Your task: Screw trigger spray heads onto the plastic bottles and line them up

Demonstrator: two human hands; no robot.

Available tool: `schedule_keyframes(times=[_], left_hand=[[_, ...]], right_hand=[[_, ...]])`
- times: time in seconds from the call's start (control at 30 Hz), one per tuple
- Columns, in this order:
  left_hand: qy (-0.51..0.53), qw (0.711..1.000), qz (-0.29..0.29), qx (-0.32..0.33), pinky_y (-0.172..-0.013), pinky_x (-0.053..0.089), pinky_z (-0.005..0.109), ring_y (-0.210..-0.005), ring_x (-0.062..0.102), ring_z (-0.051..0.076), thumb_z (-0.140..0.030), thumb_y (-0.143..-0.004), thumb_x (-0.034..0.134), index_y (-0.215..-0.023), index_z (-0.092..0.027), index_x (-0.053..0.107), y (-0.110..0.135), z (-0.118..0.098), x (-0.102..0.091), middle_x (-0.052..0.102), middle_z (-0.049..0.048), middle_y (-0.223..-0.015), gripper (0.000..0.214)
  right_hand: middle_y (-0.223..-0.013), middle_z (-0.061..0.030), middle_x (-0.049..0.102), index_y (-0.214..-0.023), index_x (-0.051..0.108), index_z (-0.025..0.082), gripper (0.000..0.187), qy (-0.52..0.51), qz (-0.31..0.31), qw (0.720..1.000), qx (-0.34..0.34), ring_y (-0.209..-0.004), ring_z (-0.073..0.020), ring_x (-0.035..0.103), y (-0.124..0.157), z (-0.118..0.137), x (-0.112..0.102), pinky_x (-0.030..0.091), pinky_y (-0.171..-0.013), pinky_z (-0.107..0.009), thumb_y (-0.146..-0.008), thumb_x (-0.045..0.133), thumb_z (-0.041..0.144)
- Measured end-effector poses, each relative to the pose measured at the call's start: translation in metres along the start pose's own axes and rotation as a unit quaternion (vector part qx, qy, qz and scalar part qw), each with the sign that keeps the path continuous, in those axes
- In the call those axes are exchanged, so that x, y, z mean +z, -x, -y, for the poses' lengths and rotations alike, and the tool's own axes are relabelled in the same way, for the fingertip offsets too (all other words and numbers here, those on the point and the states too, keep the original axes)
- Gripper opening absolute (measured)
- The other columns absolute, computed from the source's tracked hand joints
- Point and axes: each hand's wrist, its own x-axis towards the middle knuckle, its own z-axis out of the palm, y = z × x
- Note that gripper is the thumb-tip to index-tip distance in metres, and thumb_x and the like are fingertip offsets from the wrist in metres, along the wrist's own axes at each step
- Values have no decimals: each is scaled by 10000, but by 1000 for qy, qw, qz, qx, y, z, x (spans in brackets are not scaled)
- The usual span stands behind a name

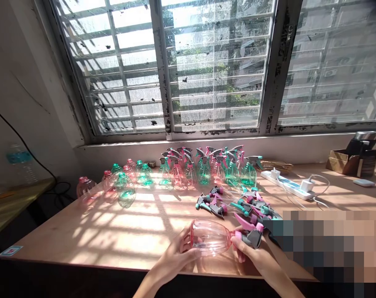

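A clear pink spray bottle (211,236) lies on its side in the air just over the table's front edge, its neck pointing right. My left hand (183,250) is wrapped around its base end. At the neck, my right hand (244,248) has its fingers closed on the pink collar of the grey and pink trigger sprayer (252,236), which sits at the bottle's mouth. Whether the collar is fully threaded cannot be made out. Loose trigger sprayers (215,203) in pink, teal and grey lie in a pile just beyond the bottle.
Open-necked pink and green bottles (121,186) stand at the left. Rows of bottles with sprayers fitted (204,171) line the back by the window. To the right are a white power strip (287,185) with cables, a cardboard box (339,162) and a blurred-out patch.
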Motion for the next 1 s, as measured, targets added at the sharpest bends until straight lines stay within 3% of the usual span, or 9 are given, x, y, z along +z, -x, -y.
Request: schedule_keyframes(times=[0.13, 0.27, 0.37, 0.5, 0.6, 0.7, 0.8, 0.87, 1.0], left_hand=[[-14, 1000, 3, -1, -1057, 470, 435, -1223, 596, 296, -337, -810, 856, -1591, -347, 309, 1, -3, 2, 574, 123, -1460, 954], [-31, 1000, 3, -6, -988, 503, 394, -1027, 646, 210, -322, -854, 813, -1604, -447, 152, 5, -1, 5, 614, 76, -1392, 1008], [-53, 998, -1, -16, -1058, 468, 430, -1187, 609, 265, -346, -840, 823, -1606, -452, 86, 6, 1, 4, 583, 78, -1435, 1068], [-54, 998, -29, -26, -1185, 347, 498, -1477, 361, 370, -442, -832, 813, -1612, -376, 218, 5, 1, 0, 352, 105, -1654, 983], [-56, 998, -26, -30, -1100, 442, 518, -1348, 523, 367, -411, -852, 800, -1605, -341, 269, 3, 1, 1, 532, 152, -1517, 924], [-70, 997, -12, -14, -977, 516, 447, -1191, 619, 314, -333, -803, 855, -1610, -379, 216, 3, 6, 3, 635, 128, -1350, 1031], [-68, 998, -7, 10, -930, 519, 413, -1130, 623, 285, -348, -814, 843, -1613, -410, 154, 3, 13, 4, 651, 111, -1275, 1056], [-56, 998, -11, 18, -929, 523, 425, -1135, 619, 298, -341, -778, 876, -1605, -448, 143, 2, 16, 3, 597, 114, -1371, 1111], [-33, 999, -37, 18, -1038, 475, 495, -1248, 571, 377, -435, -718, 909, -1595, -396, 272, 0, 15, 1, 563, 134, -1422, 1085]], right_hand=[[-593, -18, 652, -551, 625, 230, 516, 41, 35, 999, 4, -650, -240, 629, 0, 2, -1, 478, -751, -410, -885, 631, 623], [-556, 21, 622, -752, 692, 220, 402, 3, 15, 1000, -23, -565, -206, 582, 0, 9, 2, 476, -654, -367, -878, 656, 599], [-529, 26, 622, -784, 687, 216, 383, -3, 9, 999, -31, -537, -202, 577, 0, 11, 2, 471, -619, -350, -867, 677, 590], [-527, 11, 626, -624, 641, 235, 408, 17, 13, 1000, -5, -557, -206, 596, 0, 8, 2, 490, -642, -345, -829, 725, 578], [-513, 26, 612, -714, 682, 224, 383, -44, 3, 999, -14, -488, -186, 560, 0, 7, 4, 467, -552, -324, -775, 774, 591], [-519, 53, 585, -843, 692, 209, 443, -142, -35, 989, -26, -427, -139, 480, -2, 7, 9, 402, -443, -278, -688, 844, 595], [-540, 51, 589, -824, 664, 200, 437, -188, -54, 980, -25, -429, -118, 462, -4, 6, 12, 391, -416, -254, -684, 867, 561], [-548, 48, 602, -843, 647, 202, 430, -200, -56, 978, -22, -421, -115, 464, -5, 4, 13, 397, -413, -257, -702, 865, 544], [-533, 43, 602, -852, 644, 205, 471, -169, -56, 984, -18, -420, -145, 492, -6, 1, 13, 401, -429, -294, -684, 855, 591]])
